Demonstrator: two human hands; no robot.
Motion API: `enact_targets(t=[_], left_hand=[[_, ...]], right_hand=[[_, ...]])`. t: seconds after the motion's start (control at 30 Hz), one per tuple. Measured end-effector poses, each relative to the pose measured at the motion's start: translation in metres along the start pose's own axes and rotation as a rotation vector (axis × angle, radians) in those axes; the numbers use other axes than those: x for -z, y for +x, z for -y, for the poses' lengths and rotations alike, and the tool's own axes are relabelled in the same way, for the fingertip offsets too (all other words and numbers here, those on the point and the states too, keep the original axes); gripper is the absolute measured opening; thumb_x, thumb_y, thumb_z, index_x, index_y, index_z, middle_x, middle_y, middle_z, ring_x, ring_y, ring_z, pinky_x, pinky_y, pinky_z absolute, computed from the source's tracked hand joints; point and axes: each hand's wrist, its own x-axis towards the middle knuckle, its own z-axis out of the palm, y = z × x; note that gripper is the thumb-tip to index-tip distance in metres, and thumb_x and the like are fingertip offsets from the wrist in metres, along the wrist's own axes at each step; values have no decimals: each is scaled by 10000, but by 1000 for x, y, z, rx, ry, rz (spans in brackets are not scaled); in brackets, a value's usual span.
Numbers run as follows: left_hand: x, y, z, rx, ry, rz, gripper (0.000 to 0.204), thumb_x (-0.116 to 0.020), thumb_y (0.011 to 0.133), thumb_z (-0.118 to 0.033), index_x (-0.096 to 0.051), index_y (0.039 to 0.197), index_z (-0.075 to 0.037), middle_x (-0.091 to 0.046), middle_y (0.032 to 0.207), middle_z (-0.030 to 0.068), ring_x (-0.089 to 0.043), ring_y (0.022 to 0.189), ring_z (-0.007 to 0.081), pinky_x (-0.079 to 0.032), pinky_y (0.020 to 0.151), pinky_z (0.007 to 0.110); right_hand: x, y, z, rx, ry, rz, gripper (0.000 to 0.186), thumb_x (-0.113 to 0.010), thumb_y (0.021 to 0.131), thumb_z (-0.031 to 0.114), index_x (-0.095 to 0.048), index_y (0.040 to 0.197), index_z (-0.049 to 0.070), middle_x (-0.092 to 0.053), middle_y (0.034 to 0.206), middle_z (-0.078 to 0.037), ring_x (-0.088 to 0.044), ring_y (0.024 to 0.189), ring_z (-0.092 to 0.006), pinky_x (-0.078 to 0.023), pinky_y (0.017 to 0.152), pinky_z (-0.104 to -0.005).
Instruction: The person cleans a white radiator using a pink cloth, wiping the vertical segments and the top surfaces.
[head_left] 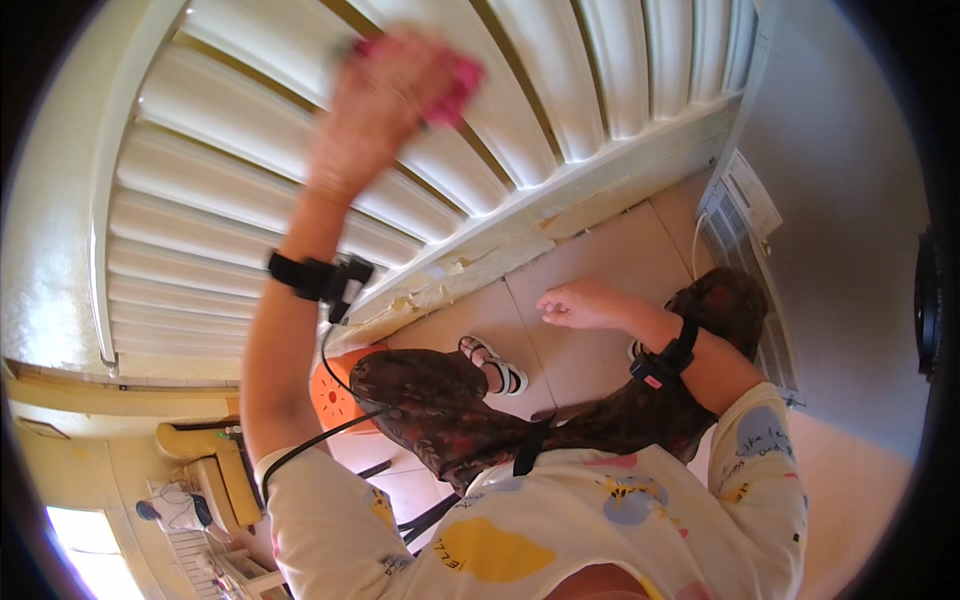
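Note:
My left hand (390,90) is stretched up and forward, its fingers pressed over a pink cloth (462,92) that lies against a white slatted panel like a radiator (215,155). Hand and cloth are blurred by motion, and part of the cloth is hidden under the palm. Lower down, my right hand (585,303) hangs over the floor near my right knee, its fingers curled in with nothing visible in them. Each wrist wears a black strap with a small device, and a black cable runs from the left one.
An orange stool (340,388) stands by my left knee. On the right rises a large grey panel (850,180), beside a vented white unit (735,215). Peeling wall (460,275) shows below the slats. Far behind at lower left are a person (182,508) and a yellow sofa (238,480).

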Motion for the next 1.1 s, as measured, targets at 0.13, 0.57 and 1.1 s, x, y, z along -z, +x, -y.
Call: enact_targets(t=[0.13,0.57,1.1], left_hand=[[40,46,68,408,256,-415,553,-590,826,-276,-447,1338,-121,-320,1450,117,-289,1333,322,-178,1100,483],[-50,48,-111,224,-43,-82,584,-594,768,-199,-451,1333,-172,-279,1479,29,-289,1340,200,-314,952,377],[13,139,-15,42,-73,-402,614,-681,733,-140,-459,1305,-137,-378,1403,54,-316,1313,259,-262,1043,506]], right_hand=[[2,1,9,-41,-10,56,266,-578,828,311,-622,991,105,-673,889,-71,-632,832,-292,-484,715,-410],[-8,4,1,-35,-114,88,295,-577,822,327,-626,1015,108,-678,896,-71,-640,814,-292,-494,729,-410],[-11,1,0,-182,-259,305,348,-556,802,355,-629,1058,131,-645,1017,-120,-598,970,-309,-476,813,-424]])
